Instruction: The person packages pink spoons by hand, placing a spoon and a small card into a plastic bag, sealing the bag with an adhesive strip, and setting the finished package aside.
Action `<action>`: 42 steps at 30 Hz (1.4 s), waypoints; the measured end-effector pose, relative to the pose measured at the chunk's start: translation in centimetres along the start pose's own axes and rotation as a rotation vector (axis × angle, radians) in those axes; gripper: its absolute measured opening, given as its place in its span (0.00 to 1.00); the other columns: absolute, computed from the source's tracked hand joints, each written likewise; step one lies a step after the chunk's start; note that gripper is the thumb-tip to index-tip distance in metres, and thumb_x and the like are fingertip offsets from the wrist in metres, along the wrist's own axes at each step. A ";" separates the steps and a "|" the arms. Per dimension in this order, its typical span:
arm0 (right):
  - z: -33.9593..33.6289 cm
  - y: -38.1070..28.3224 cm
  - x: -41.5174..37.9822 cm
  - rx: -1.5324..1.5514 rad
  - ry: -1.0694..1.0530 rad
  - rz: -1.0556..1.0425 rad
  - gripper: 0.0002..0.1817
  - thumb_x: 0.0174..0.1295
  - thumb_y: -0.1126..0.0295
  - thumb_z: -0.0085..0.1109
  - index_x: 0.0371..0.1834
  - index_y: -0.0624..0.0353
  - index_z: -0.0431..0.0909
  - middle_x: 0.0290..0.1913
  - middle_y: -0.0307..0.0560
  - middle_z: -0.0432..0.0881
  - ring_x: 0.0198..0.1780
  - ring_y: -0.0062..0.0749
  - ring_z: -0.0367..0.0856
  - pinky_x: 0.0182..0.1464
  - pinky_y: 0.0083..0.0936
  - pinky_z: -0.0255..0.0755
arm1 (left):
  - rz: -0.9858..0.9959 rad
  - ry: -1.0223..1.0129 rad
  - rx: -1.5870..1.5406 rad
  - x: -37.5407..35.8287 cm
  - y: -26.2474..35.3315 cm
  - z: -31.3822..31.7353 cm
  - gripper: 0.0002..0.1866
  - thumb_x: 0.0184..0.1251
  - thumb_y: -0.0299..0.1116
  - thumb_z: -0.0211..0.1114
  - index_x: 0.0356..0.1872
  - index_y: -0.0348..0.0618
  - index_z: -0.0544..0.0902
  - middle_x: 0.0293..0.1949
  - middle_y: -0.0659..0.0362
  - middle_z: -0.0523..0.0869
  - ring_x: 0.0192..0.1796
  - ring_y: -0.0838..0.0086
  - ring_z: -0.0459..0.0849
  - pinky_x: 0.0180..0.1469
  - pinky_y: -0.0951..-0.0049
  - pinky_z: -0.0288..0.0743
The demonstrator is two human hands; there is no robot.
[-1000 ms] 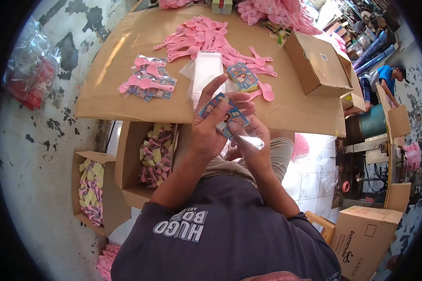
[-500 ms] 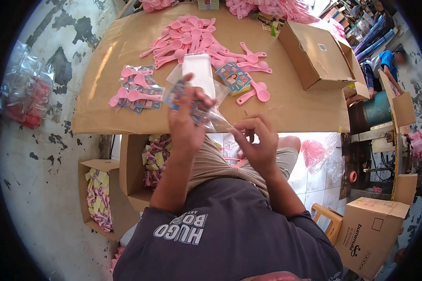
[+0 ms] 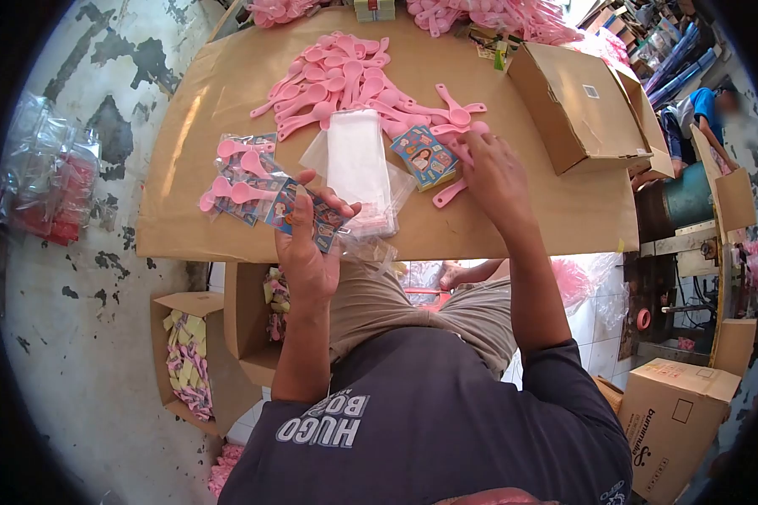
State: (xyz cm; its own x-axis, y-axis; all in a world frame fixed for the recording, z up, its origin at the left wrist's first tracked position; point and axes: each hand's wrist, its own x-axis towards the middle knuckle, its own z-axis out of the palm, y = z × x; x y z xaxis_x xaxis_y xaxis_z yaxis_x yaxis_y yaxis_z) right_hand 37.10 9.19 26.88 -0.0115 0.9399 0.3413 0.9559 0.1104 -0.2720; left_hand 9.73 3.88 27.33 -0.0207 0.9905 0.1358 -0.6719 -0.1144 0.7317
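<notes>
- Holding the printed card (image 3: 281, 210) in its clear bag is your left hand (image 3: 307, 265), above the near edge of the table (image 3: 202, 101); the thumb lies across the card's face, the fingers lie behind it, and loose film trails past them
- Reaching over the table is your right hand (image 3: 499, 181), fingers partly curled at a pink spoon (image 3: 459, 150) beside the card stack (image 3: 423, 156); you cannot tell from this angle whether they have closed on it
- Between your hands lies a stack of clear bags (image 3: 355, 156); finished-looking pairs of spoon and card (image 3: 248, 162) sit left of it, and the heap of spoons (image 3: 345, 80) lies beyond
- Expect the card to be light and fairly stiff, easy to crease at a corner, so take it flat by its edges or pinch it across the middle; the bag is probably limp, thin and slippery, best caught at its mouth
- Treat the spoon as light, smooth, rigid plastic, unlikely to break; the handle should give you the surest hold
- Reading the writing, you get "HUGO" and "BOS" on your dark shirt (image 3: 396, 404) and a word starting "bumimu" on the carton (image 3: 674, 400); the print on the cards is too small to make out
</notes>
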 end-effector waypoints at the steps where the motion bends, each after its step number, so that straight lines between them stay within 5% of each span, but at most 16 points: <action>1: 0.1 0.2 0.4 -0.019 -0.028 0.081 0.16 0.70 0.61 0.64 0.58 0.53 0.81 0.46 0.55 0.87 0.52 0.50 0.84 0.56 0.41 0.77 | -0.004 0.003 -0.001 0.1 -0.1 -0.2 0.22 0.83 0.43 0.60 0.68 0.42 0.71 0.39 0.59 0.84 0.44 0.69 0.85 0.60 0.51 0.82; 5: -0.9 1.6 0.8 0.192 0.053 0.045 0.16 0.72 0.63 0.64 0.59 0.54 0.81 0.40 0.53 0.86 0.43 0.41 0.87 0.49 0.35 0.79 | -0.004 0.021 -0.027 0.8 -0.2 -0.4 0.22 0.84 0.43 0.59 0.66 0.39 0.71 0.39 0.55 0.84 0.42 0.68 0.87 0.56 0.52 0.85; 7: -4.0 0.7 0.3 0.463 -0.040 0.198 0.16 0.72 0.69 0.62 0.60 0.58 0.79 0.38 0.50 0.86 0.37 0.37 0.86 0.43 0.34 0.80 | -0.005 0.032 -0.026 1.1 -0.1 -0.5 0.22 0.84 0.43 0.59 0.66 0.39 0.71 0.39 0.55 0.84 0.42 0.68 0.87 0.57 0.51 0.85; 11: -5.9 2.1 -2.7 0.637 0.156 0.091 0.16 0.75 0.70 0.59 0.64 0.59 0.79 0.36 0.46 0.85 0.35 0.25 0.84 0.38 0.26 0.79 | 0.125 0.067 -0.091 2.3 -0.1 -0.8 0.22 0.83 0.44 0.59 0.67 0.40 0.71 0.41 0.56 0.85 0.45 0.68 0.86 0.63 0.51 0.81; 13: -6.0 2.2 -4.5 1.040 0.203 0.229 0.15 0.78 0.71 0.57 0.62 0.63 0.79 0.36 0.43 0.85 0.40 0.23 0.86 0.42 0.23 0.82 | 0.192 0.093 -0.123 2.5 -0.1 -1.0 0.22 0.83 0.44 0.60 0.67 0.41 0.71 0.42 0.56 0.85 0.47 0.68 0.86 0.67 0.51 0.79; 20: -4.1 -2.0 -9.4 1.358 0.236 0.333 0.13 0.78 0.70 0.58 0.57 0.66 0.83 0.42 0.50 0.89 0.41 0.27 0.90 0.47 0.24 0.86 | 0.230 0.091 -0.317 2.5 0.0 0.3 0.24 0.82 0.45 0.60 0.69 0.42 0.73 0.46 0.57 0.85 0.51 0.70 0.86 0.75 0.58 0.74; 24: -3.8 -3.2 -10.9 1.509 0.139 0.513 0.13 0.74 0.70 0.64 0.56 0.65 0.84 0.40 0.43 0.88 0.42 0.23 0.89 0.45 0.20 0.84 | 0.254 0.022 -0.284 2.3 0.0 1.7 0.23 0.83 0.45 0.59 0.69 0.43 0.73 0.46 0.58 0.84 0.51 0.71 0.86 0.75 0.58 0.74; 29: -2.7 -3.8 -11.8 1.487 0.225 0.458 0.12 0.73 0.72 0.66 0.55 0.65 0.84 0.41 0.43 0.88 0.42 0.21 0.87 0.46 0.20 0.82 | 0.247 -0.015 -0.233 1.7 -1.0 3.1 0.23 0.84 0.46 0.57 0.69 0.43 0.72 0.46 0.57 0.83 0.52 0.70 0.86 0.76 0.56 0.72; 34: -4.0 -5.2 -11.7 1.558 0.091 0.508 0.12 0.74 0.75 0.62 0.57 0.69 0.83 0.45 0.48 0.89 0.46 0.26 0.88 0.52 0.24 0.84 | 0.172 -0.034 -0.241 1.2 -3.1 4.2 0.25 0.85 0.48 0.55 0.70 0.43 0.66 0.46 0.54 0.82 0.51 0.66 0.86 0.74 0.48 0.73; 42: -3.4 -5.8 -11.9 1.760 -0.092 0.501 0.13 0.74 0.76 0.63 0.57 0.71 0.79 0.50 0.51 0.88 0.52 0.29 0.88 0.56 0.27 0.85 | -0.093 -0.145 -0.316 0.4 -4.2 5.5 0.26 0.85 0.50 0.53 0.72 0.44 0.65 0.46 0.57 0.81 0.53 0.69 0.84 0.74 0.53 0.74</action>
State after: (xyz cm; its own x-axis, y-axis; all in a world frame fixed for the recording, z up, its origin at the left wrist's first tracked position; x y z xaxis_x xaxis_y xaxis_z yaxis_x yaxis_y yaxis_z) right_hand 32.74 -3.70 27.46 0.0733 0.9934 -0.0885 -0.5078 -0.0393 -0.8606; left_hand 16.65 4.38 27.97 0.1410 0.9720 0.1882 -0.8623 0.0271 0.5057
